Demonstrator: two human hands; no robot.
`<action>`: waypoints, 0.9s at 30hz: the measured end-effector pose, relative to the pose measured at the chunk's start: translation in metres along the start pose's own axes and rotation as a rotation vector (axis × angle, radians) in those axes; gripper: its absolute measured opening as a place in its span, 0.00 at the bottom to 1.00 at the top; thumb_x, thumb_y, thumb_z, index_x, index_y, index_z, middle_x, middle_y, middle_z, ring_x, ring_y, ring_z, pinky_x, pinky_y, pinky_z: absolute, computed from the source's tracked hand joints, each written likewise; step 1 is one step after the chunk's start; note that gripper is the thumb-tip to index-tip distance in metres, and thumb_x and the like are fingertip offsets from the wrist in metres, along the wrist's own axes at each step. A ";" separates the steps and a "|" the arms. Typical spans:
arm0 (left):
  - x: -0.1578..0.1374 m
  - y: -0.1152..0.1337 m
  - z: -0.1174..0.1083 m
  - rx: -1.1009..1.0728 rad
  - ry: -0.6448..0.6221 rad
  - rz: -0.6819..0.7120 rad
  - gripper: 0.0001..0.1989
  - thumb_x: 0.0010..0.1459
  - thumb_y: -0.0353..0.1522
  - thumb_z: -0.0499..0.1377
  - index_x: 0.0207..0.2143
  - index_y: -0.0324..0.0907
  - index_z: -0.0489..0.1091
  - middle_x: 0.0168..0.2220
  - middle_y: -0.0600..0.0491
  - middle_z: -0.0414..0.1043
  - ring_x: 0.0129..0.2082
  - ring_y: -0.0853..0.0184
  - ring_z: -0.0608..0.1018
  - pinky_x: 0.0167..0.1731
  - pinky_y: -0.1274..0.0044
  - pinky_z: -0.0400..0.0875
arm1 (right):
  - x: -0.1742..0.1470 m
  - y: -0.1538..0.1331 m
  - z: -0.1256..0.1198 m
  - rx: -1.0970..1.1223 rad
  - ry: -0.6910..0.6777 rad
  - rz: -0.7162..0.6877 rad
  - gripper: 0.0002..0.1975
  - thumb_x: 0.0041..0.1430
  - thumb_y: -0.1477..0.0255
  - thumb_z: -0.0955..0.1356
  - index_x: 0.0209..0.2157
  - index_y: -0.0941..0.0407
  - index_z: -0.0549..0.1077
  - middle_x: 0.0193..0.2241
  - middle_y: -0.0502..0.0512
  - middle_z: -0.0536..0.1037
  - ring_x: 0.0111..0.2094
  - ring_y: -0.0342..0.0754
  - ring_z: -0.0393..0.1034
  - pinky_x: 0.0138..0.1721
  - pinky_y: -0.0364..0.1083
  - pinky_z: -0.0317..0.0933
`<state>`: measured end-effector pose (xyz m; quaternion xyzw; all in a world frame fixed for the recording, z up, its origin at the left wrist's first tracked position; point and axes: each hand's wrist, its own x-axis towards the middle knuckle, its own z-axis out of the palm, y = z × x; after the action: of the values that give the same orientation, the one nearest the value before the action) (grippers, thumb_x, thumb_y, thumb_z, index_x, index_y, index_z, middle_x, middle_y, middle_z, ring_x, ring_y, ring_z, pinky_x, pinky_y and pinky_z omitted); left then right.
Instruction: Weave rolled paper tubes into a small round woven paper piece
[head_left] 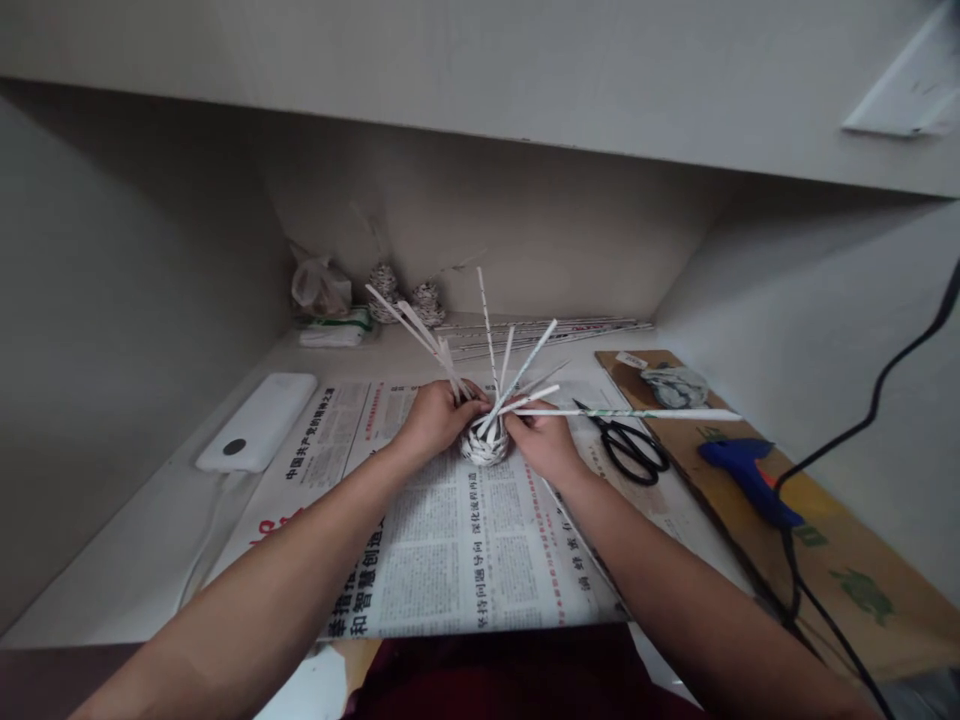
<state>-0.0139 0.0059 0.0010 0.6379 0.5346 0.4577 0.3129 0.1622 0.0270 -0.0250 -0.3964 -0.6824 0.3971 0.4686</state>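
Observation:
A small round basket woven from rolled newspaper (484, 446) sits on the newspaper sheet (450, 540) between my hands. Several white paper tubes (526, 358) fan upward and outward from its top. My left hand (444, 412) is closed on the basket's left side, thumb near the rim. On the right side my right hand (546, 434) pinches at the rim, where one long paper tube (660, 413) runs out to the right. The fingertips of both hands are partly hidden behind the tubes.
Black scissors (634, 452) lie right of my right hand. A blue glue gun (750, 480) with a black cord rests on cardboard (862, 590). Left is a white device (259, 425) with a cable. Behind are woven pieces (427, 303), loose tubes (555, 332) and a plastic bag (321, 285).

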 end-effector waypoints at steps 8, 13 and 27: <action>-0.001 0.004 -0.005 0.025 -0.096 0.049 0.08 0.49 0.34 0.63 0.32 0.40 0.78 0.30 0.52 0.81 0.31 0.62 0.81 0.34 0.75 0.73 | -0.002 -0.002 0.001 0.013 0.014 0.041 0.02 0.51 0.72 0.68 0.27 0.55 0.75 0.27 0.51 0.80 0.31 0.47 0.74 0.37 0.45 0.66; -0.003 0.008 -0.003 0.050 0.005 0.123 0.04 0.51 0.31 0.62 0.28 0.41 0.76 0.28 0.52 0.80 0.30 0.63 0.80 0.34 0.75 0.73 | -0.001 -0.007 0.001 0.153 0.070 0.119 0.05 0.48 0.69 0.71 0.27 0.55 0.75 0.26 0.50 0.79 0.30 0.47 0.73 0.36 0.45 0.65; -0.011 0.009 0.003 0.214 0.126 0.458 0.07 0.59 0.27 0.58 0.33 0.42 0.76 0.33 0.51 0.80 0.35 0.65 0.79 0.41 0.74 0.73 | -0.003 -0.021 0.004 0.560 0.162 0.243 0.10 0.44 0.68 0.74 0.25 0.55 0.70 0.24 0.48 0.76 0.26 0.44 0.70 0.32 0.44 0.63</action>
<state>-0.0072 -0.0064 0.0052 0.7420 0.4400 0.4963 0.0979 0.1552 0.0152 -0.0075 -0.3611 -0.4545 0.5897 0.5614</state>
